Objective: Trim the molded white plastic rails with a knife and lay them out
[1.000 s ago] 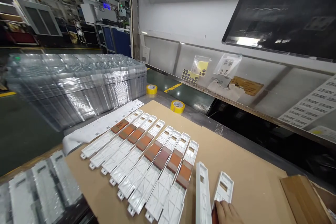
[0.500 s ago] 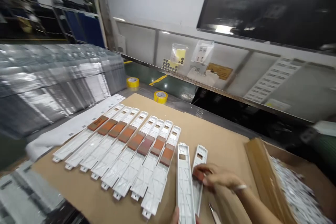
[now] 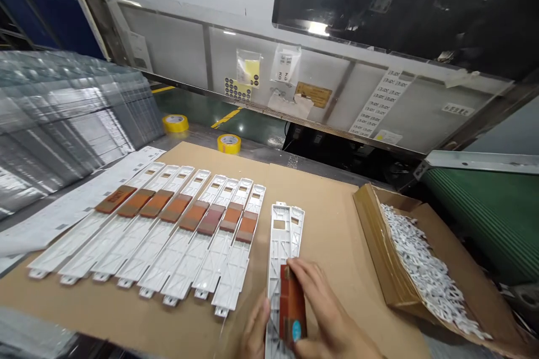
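Observation:
Two long white plastic strips (image 3: 283,233) lie side by side on the brown cardboard sheet (image 3: 332,219). My right hand (image 3: 326,314) presses a brown rectangular block (image 3: 291,305) with a small blue sticker onto them, fingers curled round it. At the strips' near left edge, my left hand (image 3: 255,331) steadies them, fingers closed against the plastic. To the left lies a fanned row of several white strips (image 3: 168,230), each with a brown block across its middle.
A cardboard box of small white parts (image 3: 425,263) stands at the right. Stacked clear plastic trays (image 3: 63,118) fill the left. Two yellow tape rolls (image 3: 229,143) sit behind the cardboard. A white label sheet (image 3: 76,202) lies left of the row.
The view has swung right and down. My right hand slid the brown block down the two strips toward me, and my left hand came up beside them.

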Demonstrator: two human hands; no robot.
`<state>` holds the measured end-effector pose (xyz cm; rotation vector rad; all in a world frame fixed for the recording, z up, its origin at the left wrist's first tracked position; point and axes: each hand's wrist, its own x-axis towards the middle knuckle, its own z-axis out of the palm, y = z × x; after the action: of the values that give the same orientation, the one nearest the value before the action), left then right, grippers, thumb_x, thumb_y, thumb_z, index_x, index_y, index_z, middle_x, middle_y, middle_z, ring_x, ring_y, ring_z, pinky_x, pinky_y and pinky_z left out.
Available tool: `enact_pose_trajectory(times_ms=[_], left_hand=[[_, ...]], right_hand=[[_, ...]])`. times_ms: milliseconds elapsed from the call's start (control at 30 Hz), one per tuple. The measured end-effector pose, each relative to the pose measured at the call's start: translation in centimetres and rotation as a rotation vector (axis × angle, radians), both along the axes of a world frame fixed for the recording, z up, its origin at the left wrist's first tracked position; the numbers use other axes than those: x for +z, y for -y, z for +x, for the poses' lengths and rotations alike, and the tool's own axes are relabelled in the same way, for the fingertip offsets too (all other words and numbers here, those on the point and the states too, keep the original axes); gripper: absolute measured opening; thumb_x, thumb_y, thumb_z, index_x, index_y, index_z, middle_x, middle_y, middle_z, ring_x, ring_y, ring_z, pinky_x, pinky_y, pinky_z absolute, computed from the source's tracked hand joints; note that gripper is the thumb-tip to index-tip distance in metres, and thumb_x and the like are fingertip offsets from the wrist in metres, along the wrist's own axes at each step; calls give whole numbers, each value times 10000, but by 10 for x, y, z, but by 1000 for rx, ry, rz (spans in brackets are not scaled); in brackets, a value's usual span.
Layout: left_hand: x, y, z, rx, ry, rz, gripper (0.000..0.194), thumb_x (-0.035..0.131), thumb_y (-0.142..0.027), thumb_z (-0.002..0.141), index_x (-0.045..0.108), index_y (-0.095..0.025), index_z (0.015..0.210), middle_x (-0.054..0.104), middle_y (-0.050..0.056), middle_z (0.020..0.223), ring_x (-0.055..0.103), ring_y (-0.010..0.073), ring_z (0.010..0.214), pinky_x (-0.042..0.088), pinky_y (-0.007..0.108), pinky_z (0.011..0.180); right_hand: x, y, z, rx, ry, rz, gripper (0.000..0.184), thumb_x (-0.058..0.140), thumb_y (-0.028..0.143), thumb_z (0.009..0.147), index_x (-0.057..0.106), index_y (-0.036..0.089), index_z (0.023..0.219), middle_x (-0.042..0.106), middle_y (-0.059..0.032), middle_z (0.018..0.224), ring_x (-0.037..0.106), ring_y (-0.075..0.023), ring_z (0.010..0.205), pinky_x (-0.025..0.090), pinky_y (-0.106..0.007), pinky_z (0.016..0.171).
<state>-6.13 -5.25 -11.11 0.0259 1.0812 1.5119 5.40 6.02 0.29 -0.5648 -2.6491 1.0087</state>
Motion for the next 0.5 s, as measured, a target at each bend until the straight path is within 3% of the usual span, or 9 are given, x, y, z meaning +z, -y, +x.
enact_pose_trajectory(times_ms=[100,200,300,433,500], left_hand=[[10,8,5,18,-130,-49,485,596,-527,738,624,-211,1104,593,57,1217,427,273,1238,341,380,1031],[24,9,12,3,-181,110,551,547,-577,751,605,-193,1141,572,85,1244,439,289,1226,344,395,1028],[33,8,16,10,-210,235,620,632,-567,685,598,-162,1153,588,116,1216,445,315,1216,326,409,1038],[33,14,18,21,-178,233,567,672,-489,688,603,-160,1145,625,124,1151,480,323,1181,351,416,1015],[31,20,21,19,-151,228,523,667,-465,704,607,-181,1139,643,112,1121,526,307,1133,370,405,1000]], right_hand=[[-20,17,-1,19,37,179,926,472,104,523,208,127,1410,383,-159,1348,339,-307,1259,293,-470,1027],[-37,24,0,-12,61,278,988,459,111,489,155,131,1429,367,-152,1364,339,-308,1255,298,-451,1022],[-44,30,2,-24,69,311,1002,475,98,515,107,135,1446,349,-160,1382,316,-315,1272,292,-442,1025],[-39,37,6,-26,3,172,919,600,227,654,145,176,1452,289,-159,1412,258,-340,1310,270,-478,1034],[-34,40,3,-203,-82,26,864,587,385,751,129,187,1455,180,-152,1463,199,-342,1340,253,-495,1042]])
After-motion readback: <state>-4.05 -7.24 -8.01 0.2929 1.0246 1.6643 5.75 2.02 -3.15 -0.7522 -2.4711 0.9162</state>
